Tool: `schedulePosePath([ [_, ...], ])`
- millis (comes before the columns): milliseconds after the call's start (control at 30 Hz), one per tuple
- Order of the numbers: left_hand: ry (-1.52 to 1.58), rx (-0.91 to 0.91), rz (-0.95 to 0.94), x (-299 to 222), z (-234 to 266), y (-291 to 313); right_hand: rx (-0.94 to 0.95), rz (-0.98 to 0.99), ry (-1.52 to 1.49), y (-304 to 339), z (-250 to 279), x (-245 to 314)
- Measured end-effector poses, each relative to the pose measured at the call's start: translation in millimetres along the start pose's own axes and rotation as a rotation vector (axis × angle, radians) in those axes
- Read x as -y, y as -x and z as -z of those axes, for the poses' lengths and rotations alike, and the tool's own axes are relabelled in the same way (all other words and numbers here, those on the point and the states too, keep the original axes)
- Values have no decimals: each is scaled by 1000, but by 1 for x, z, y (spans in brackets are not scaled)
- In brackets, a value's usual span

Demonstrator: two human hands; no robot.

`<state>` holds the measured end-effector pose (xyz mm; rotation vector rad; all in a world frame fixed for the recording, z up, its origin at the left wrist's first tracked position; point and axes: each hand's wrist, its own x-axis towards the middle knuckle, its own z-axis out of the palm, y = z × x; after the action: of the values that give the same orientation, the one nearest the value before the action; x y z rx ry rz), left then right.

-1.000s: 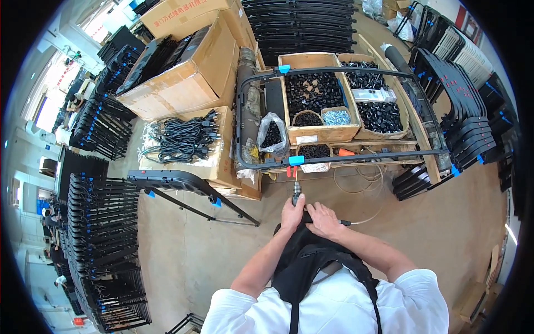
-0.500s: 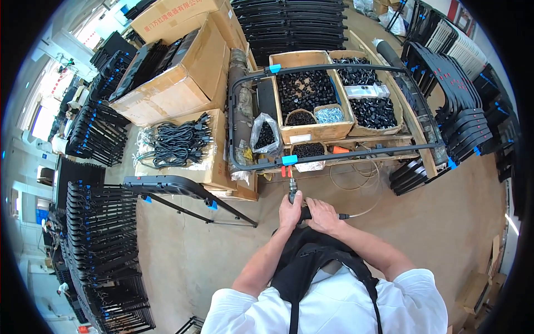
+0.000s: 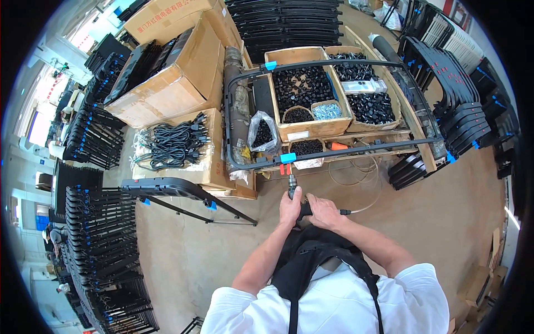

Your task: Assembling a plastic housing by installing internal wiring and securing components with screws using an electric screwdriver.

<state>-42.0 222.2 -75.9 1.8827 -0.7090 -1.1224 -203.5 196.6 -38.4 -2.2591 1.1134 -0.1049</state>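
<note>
My left hand (image 3: 289, 210) is wrapped round the front body of a dark drill (image 3: 292, 183), just behind its metal chuck. My right hand (image 3: 324, 213) grips the drill's rear handle, where a pale hose or cord comes out beside the fingers. The drill points away from me, with its tip at the near bar of a black tubular frame (image 3: 367, 148). Red tabs (image 3: 285, 169) and a blue clip (image 3: 287, 158) sit on the bar close to that tip. Whether the tip touches the bar I cannot tell.
Boxes of black knobs (image 3: 303, 89) and silver screws (image 3: 327, 111) stand under the frame. Coiled black cables (image 3: 178, 142) lie on a carton to the left. A black folding stand (image 3: 172, 189) is near. Stacked frames (image 3: 103, 239) line the left; more (image 3: 456, 83) stand right.
The view has shifted slightly, so the bench and boxes appear a little further up and left. Both hands keep the same grip on the drill.
</note>
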Motion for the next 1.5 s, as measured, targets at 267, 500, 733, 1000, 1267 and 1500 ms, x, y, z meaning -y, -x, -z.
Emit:
schedulePosePath([
  [267,-126,-37,6,0,-3,-11,65,-11,56,-8,8,-2],
  [500,-185,-36,38,-3,-1,-19,68,-39,75,-16,10,1],
  [733,-156,-21,14,-9,-2,-17,-15,45,77,-16,-1,9],
  [1000,-75,20,24,2,1,-11,-56,47,38,-6,-3,15],
  [1267,7,62,11,16,-1,-9,-67,4,68,1,-7,11],
  [1500,-15,286,33,48,6,10,-53,53,2,34,-12,-4],
])
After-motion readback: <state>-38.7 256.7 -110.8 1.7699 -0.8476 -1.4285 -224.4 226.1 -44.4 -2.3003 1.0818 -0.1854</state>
